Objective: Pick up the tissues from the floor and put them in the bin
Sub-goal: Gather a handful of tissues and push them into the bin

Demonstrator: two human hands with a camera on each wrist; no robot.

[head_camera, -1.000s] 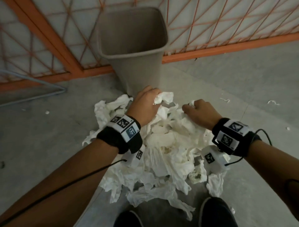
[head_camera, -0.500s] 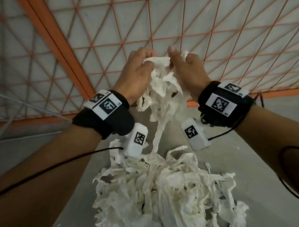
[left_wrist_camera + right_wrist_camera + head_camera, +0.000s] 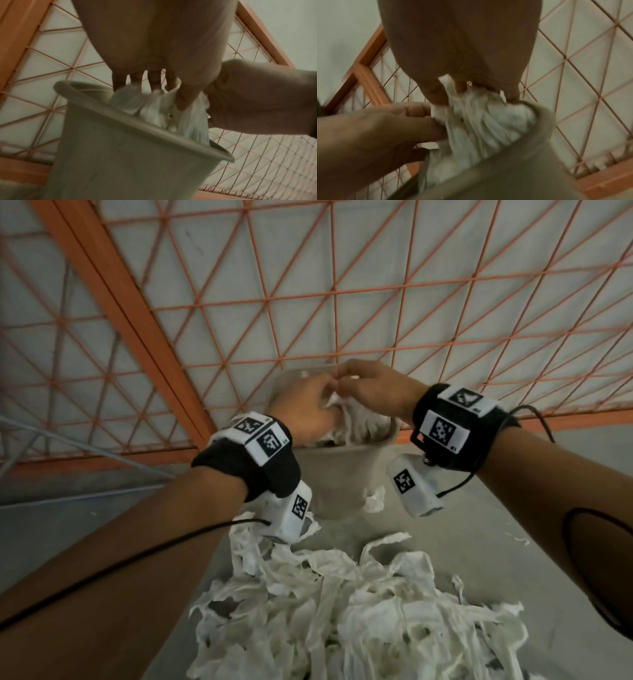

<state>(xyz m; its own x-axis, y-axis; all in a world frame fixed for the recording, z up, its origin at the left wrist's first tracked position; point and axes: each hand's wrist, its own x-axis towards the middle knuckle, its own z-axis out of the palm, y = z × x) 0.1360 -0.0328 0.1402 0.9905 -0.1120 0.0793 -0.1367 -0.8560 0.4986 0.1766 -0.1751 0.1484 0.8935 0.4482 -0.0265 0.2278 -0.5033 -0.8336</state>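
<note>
My left hand point(image 3: 317, 404) and right hand point(image 3: 347, 386) meet over the mouth of the grey-beige bin point(image 3: 337, 474). Together they grip a bunch of white tissues point(image 3: 358, 422) that hangs down inside the rim. In the left wrist view, the left hand point(image 3: 154, 92) pinches the tissue bunch point(image 3: 154, 109) with thumb and fingers just above the bin point(image 3: 120, 142). In the right wrist view, the right hand point(image 3: 471, 94) holds the tissues point(image 3: 481, 124) the same way, against the bin point(image 3: 541, 121). A large pile of tissues point(image 3: 342, 618) lies on the floor below my arms.
An orange mesh fence point(image 3: 342, 302) stands right behind the bin, its bottom rail on the grey concrete floor point(image 3: 479, 525). A thin grey metal frame point(image 3: 78, 445) leans at the left. One loose tissue point(image 3: 374, 498) lies at the bin's base, and small scraps point(image 3: 520, 541) lie to the right.
Both hands grabbed a bunch from the floor pile, lifted it up, then carried it forward and down into the bin's mouth. The trailing strip no longer links bunch and pile.
</note>
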